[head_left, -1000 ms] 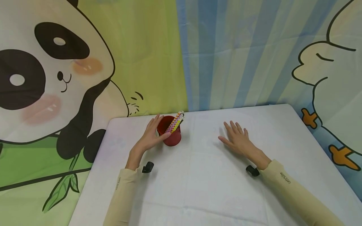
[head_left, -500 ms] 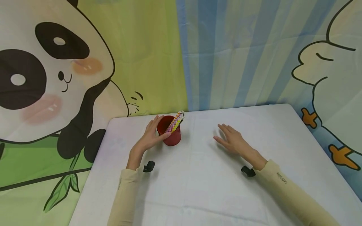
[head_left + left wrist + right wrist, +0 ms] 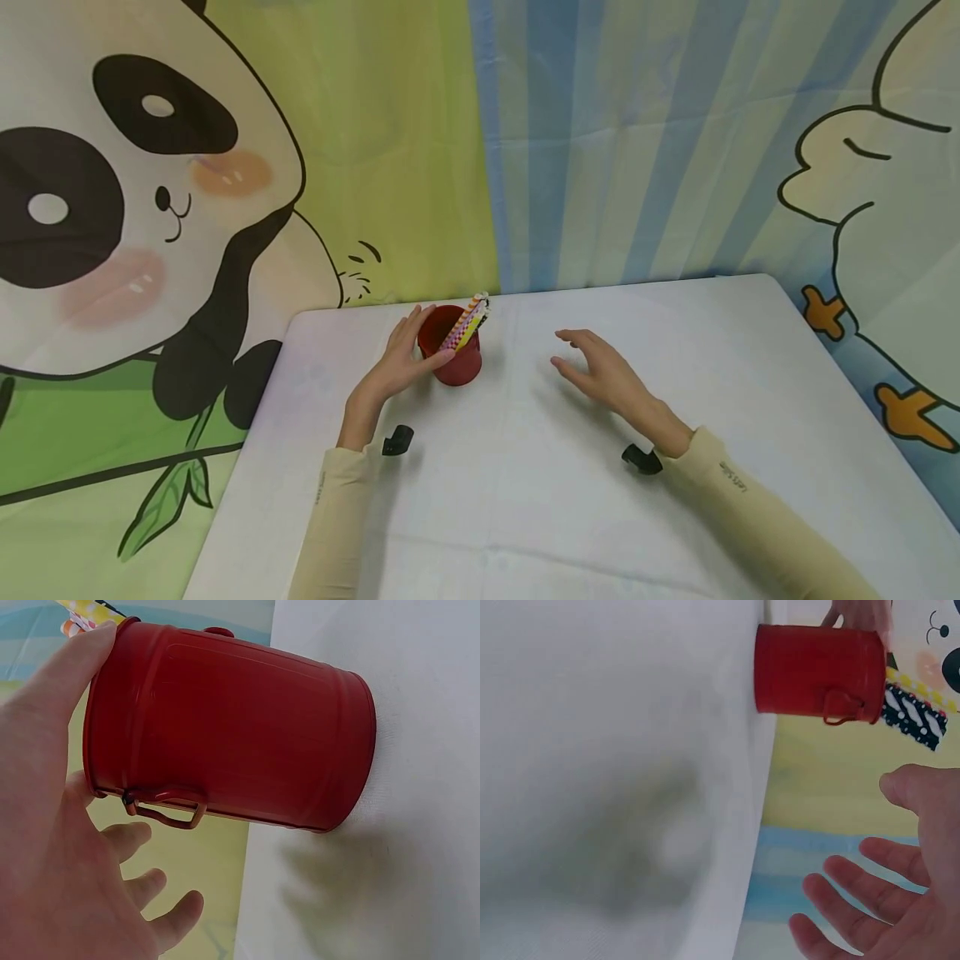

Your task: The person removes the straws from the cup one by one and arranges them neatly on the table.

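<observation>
A small red bucket (image 3: pixel 461 368) with side handles stands upright on the white table. Brightly patterned strips (image 3: pixel 468 323), with stripes, checks and dots, lean out of its mouth toward the right. My left hand (image 3: pixel 392 367) holds the bucket at its rim, the thumb on the near side and the index finger partly hidden behind it. In the left wrist view, the other fingers (image 3: pixel 176 919) spread out below a handle. To the right of the bucket, my right hand (image 3: pixel 606 377) hovers over the table with relaxed fingers and nothing in it.
The white-covered table (image 3: pixel 525 500) ends at a back edge just behind the bucket. A hanging cloth (image 3: pixel 405 150) with a panda and stripes rises beyond it. Small black devices (image 3: pixel 397 440) sit at both wrists.
My right hand has moved left toward the bucket, its fingers drawing closer together. The left hand and the bucket have stayed in place.
</observation>
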Demonstrator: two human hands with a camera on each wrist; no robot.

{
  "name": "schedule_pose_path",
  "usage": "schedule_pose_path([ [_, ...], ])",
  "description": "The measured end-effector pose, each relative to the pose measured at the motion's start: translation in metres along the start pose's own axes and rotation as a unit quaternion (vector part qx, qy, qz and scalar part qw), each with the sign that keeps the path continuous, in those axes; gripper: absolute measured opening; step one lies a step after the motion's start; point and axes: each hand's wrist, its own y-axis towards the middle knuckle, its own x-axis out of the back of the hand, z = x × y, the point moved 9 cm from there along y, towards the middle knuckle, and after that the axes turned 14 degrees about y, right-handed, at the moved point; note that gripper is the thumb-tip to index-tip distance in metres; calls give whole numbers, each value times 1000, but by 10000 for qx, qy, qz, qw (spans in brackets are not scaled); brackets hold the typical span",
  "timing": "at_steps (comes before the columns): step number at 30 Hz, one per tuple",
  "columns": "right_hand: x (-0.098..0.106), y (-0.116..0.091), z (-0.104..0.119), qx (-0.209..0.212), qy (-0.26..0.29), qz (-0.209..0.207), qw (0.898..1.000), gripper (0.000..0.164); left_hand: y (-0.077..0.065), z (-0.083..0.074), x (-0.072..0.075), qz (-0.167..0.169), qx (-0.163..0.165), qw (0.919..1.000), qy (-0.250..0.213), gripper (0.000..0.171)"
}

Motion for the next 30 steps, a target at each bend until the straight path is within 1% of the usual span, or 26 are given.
schedule_pose_path([
  [4,-1,3,21,395,70,-242,9989,44,0,1,0,-7,-17,10000,-25,90],
  [10,-3,10,46,777,340,-496,9952,35,0,1,0,-37,-56,9999,-95,89],
  [16,-5,19,66,947,655,-670,9911,32,0,0,1,-51,-75,9999,-147,88],
  [23,-13,32,84,1037,993,-664,9874,31,0,0,1,-34,-53,9998,-203,89],
  [27,-19,40,93,1170,1005,-651,9859,32,0,0,0,-3,6,9998,-221,90],
  [30,-20,45,99,1268,928,-727,9849,32,0,0,-1,23,43,9997,-249,90],
])
